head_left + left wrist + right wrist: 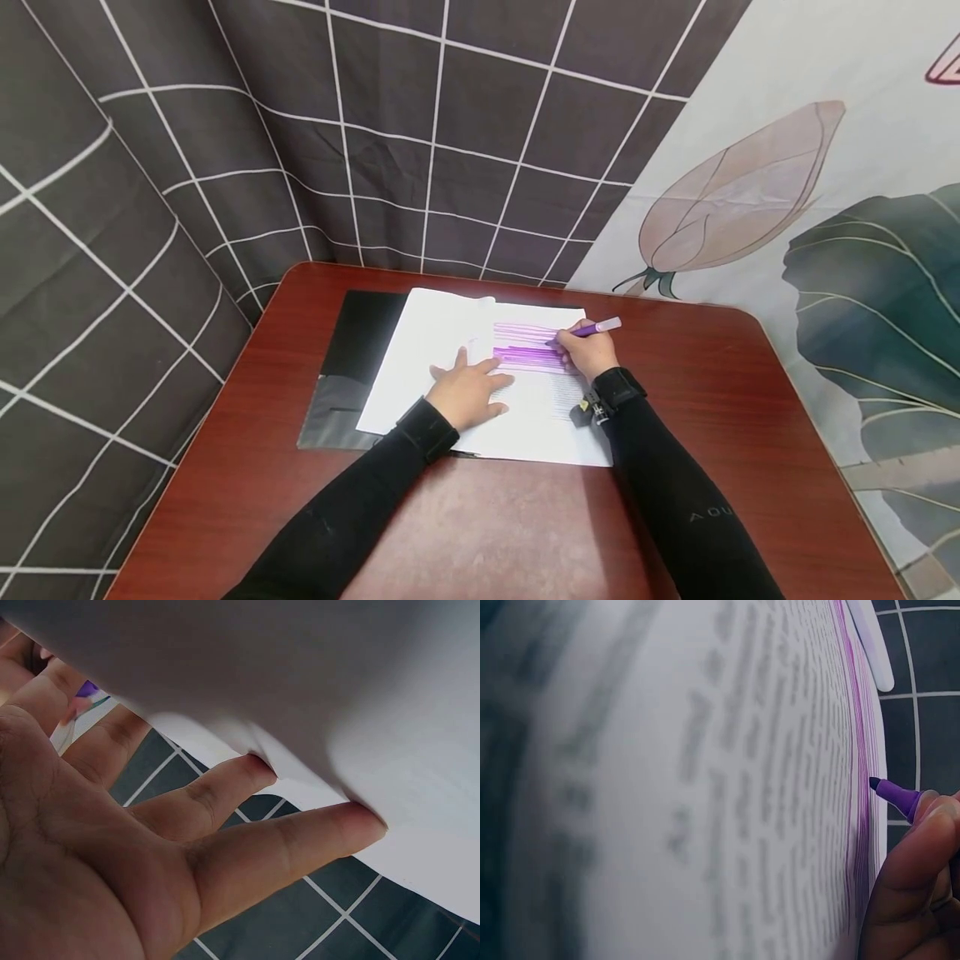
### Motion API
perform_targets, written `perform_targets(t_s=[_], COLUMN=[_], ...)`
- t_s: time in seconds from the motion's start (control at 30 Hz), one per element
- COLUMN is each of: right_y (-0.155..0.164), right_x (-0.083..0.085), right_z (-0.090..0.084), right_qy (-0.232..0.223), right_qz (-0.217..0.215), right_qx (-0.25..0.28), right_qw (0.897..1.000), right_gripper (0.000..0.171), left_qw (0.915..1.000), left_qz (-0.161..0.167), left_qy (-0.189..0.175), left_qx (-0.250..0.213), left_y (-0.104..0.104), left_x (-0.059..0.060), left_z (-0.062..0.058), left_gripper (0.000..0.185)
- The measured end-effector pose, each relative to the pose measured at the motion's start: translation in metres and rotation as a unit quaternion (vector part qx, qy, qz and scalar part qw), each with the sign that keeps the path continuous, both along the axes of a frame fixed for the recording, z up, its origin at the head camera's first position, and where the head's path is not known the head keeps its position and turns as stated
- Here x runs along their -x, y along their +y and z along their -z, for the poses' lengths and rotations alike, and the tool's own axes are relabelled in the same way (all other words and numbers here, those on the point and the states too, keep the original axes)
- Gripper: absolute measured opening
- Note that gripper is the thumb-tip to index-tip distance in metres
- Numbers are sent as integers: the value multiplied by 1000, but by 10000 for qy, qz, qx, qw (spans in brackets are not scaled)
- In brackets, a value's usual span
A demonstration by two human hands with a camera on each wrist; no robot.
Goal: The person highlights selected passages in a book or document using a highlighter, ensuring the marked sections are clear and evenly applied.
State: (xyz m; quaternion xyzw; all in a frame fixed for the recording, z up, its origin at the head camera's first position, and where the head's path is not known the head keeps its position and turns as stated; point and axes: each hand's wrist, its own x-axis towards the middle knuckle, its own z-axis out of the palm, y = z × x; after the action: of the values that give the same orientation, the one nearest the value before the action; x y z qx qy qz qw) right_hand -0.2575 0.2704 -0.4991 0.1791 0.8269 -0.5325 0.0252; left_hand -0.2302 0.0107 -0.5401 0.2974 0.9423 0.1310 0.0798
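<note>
An open booklet of white printed pages (pixel 517 433) lies on the table, its right page crossed by rows of purple strokes (pixel 528 357). Between thumb and fingers, my right hand (pixel 592 354) pinches a purple highlighter (pixel 596 327) with a pale rear end. In the right wrist view the highlighter's dark tip (pixel 874 782) is right at the purple-lined text. My left hand (pixel 467 393) rests on the booklet near its fold, fingers spread. From the left wrist, its fingertips (pixel 364 817) press against the white paper (pixel 420 735).
Under the booklet lies a black folder (pixel 352 367), sticking out at the left. Both sit on a reddish-brown wooden table (pixel 720 392). Behind the table hangs a dark cloth with white grid lines (pixel 390 167); a flower-printed one (pixel 727 208) hangs at the right.
</note>
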Motion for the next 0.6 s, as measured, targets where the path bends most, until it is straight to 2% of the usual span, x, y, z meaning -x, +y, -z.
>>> perform_targets(t_s=[0.03,0.2,0.27,0.37,0.6], right_y=[1,7,11,15,22], right_x=[0,-2,-2,-3,-6], right_z=[0,0,0,-1,-2], right_qy=[-11,66,131,183,118], right_qz=[16,64,57,26,26], right_qx=[-20,-113,-107,-130,-225], right_qw=[10000,9999,9998,9997,9997], right_gripper=[16,17,18,18,17], left_qw=[10000,9999,9997,9997,9997], left_qz=[33,66,8,12,92], left_qy=[51,98,-59,-107,-54], left_qx=[27,-111,-217,-230,-212], left_y=[0,-1,-1,-1,-1], left_x=[1,-3,-7,-6,2], left_z=[3,-4,-14,-11,5], left_gripper=[60,58,56,57,59])
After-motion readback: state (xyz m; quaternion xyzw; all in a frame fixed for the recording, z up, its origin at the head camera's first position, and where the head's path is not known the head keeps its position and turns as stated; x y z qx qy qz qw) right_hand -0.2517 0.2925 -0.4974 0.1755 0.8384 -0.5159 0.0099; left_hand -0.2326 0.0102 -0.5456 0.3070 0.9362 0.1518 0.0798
